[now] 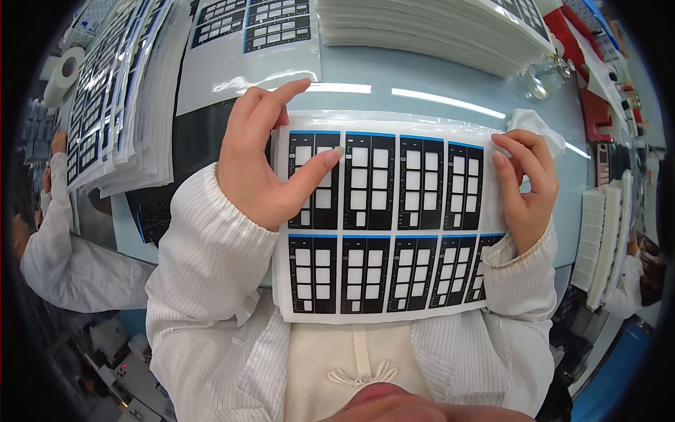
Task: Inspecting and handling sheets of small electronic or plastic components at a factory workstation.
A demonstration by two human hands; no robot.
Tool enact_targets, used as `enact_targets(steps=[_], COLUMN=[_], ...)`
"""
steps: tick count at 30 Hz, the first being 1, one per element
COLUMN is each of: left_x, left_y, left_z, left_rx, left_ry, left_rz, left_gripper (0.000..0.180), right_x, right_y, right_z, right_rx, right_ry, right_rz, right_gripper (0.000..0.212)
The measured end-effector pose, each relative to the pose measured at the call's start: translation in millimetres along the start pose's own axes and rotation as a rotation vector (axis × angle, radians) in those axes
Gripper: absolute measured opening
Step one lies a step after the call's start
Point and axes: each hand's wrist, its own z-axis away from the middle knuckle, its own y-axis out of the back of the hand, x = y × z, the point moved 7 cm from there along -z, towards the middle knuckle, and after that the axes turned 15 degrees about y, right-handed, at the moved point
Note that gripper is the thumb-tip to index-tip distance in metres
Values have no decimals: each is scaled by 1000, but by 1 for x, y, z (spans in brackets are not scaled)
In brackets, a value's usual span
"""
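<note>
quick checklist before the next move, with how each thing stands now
1. Panels face up: ok.
2. Left hand off the print: not ok, its thumb covers part of a panel.
3. Right hand by the sheet's right edge: ok.
4. Right hand's grip firm: cannot tell.
5. Right sleeve off the print: not ok, it hides some at lower right.
6. Clear bottle apart from the sheet: ok.

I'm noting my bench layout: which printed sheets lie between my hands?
The near sheets, right by your chest, between your left hand and right hand; the left stack, upper-right stack and top-centre sheet lie farther from you.
</note>
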Motion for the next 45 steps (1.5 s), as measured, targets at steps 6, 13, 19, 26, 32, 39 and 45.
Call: enact_targets(steps=[6,13,19,26,32,39,45], left_x=[-1,-1,0,3,-2,-3,-4], left_y=[-2,6,-1,-2,0,-5,1], left_z=[0,2,5,6,7,8,6], left_rx=[-9,24,35,53,90,53,62], left_ry=[-23,-73,-114,-173,-173,-120,-99], left_rz=[-36,-16,-49,-116,-99,-92,-32], left_gripper=[64,53,52,53,53,54,47], right_x=[2,6,7,11,11,11,12], right_y=[-2,-2,-4,-5,-4,-5,-2], right_z=[-2,1,3,4,5,4,6], right_rx=[14,-6,-7,-7,10,6,18], right_ry=[46,-2,8,15,38,40,45], right_rz=[40,46,55,82,102,98,99], right_gripper=[13,17,17,17,16,16,16])
